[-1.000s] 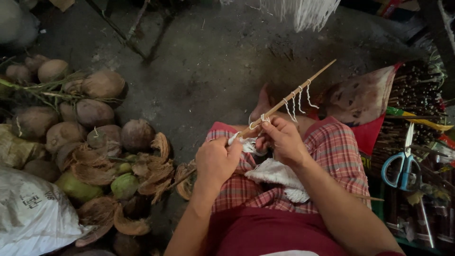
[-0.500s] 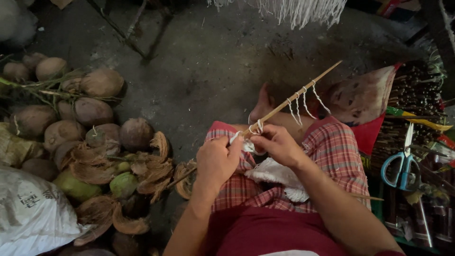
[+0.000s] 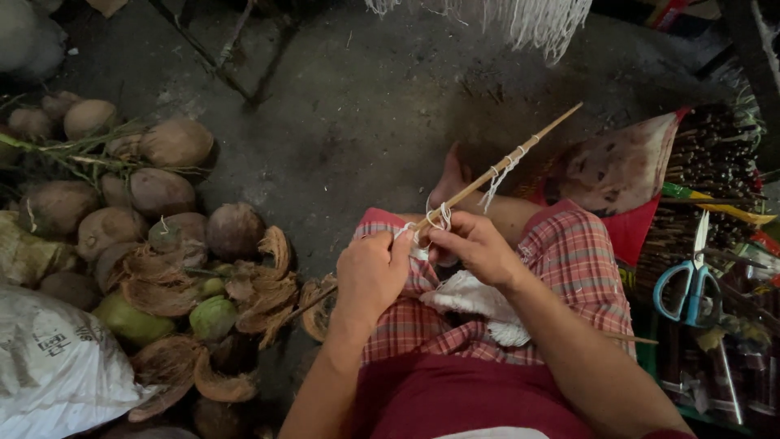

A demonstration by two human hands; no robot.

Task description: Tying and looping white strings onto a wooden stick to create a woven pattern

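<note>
Since a moment ago the thin wooden stick [image 3: 520, 154] has barely shifted; both hands have stayed at its near end, working the white string [image 3: 435, 218] a touch tighter. At the far left lies a white sack [image 3: 57, 366], and beside it a heap of brown coconuts [image 3: 162, 175] with torn husk pieces [image 3: 252, 284] and a couple of green ones [image 3: 213, 315] on the dark ground. Next comes the left hand [image 3: 370, 272], fingers curled, its fingertips pinching the string right by the stick's lower end. Just beside it the right hand [image 3: 479, 248] pinches the stick and string together from the other side. That stick is pale, slim and straight, slanting up and away to the right over a bare foot, with white string knotted round it in two spots and loose ends dangling. A bundle of white string [image 3: 475, 301] rests on the checked cloth [image 3: 569, 260] over the lap. Farther right lie blue-handled scissors [image 3: 691, 280] among dark bundled sticks [image 3: 715, 162].
</note>
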